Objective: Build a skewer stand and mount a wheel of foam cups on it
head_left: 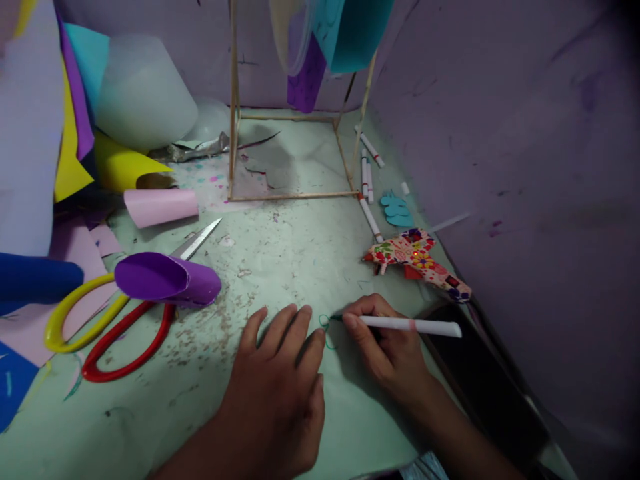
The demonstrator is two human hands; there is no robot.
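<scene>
My right hand (387,347) pinches a white felt-tip marker (413,326), whose dark green tip touches the pale green tabletop (280,260). Under the tip is a small green line drawing (326,327) with loops. Just left of it, my left hand (280,380) lies flat with its fingers spread and nothing in them. Beyond my right hand rests a flowery hot glue gun (415,259), its nozzle pointing left. A purple paper tube (170,279) lies across the scissors (135,320), which have one yellow and one red handle loop, left of my left hand.
At the back stands a stick frame (295,197) with blue and purple paper shapes hanging in it. Several markers (370,217) and blue paper cutouts (397,209) lie right. A pink paper roll (163,207) and coloured sheets crowd the left. A dark flat object (490,387) borders the right wall.
</scene>
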